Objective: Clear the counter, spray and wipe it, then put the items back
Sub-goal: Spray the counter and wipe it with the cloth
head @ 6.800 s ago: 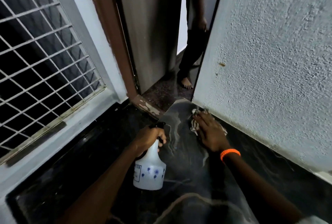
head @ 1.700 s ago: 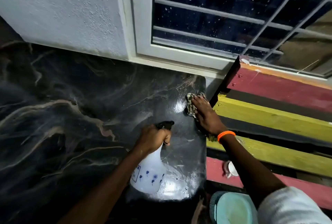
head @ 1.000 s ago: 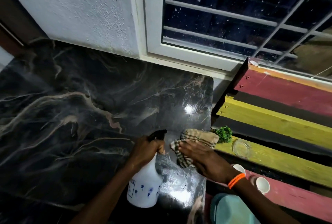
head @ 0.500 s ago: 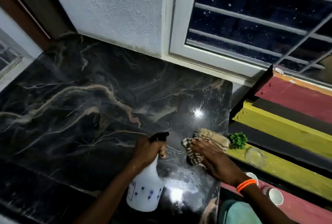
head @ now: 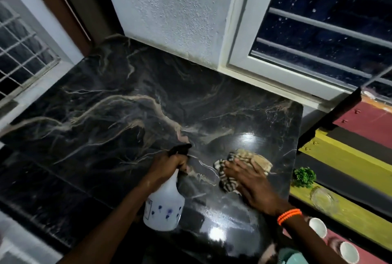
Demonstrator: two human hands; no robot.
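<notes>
Your left hand is closed round the neck of the white plastic spray bottle. Your right hand lies flat, pressing the striped brown cloth, which has come inward from the black marble counter's far right corner; wiping continues, items aren't back yet.

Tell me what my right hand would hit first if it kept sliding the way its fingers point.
The right hand lies flat on the striped cloth, fingers aimed up-left. Ahead looks like bare black marble counter, then probably the textured white wall.
</notes>
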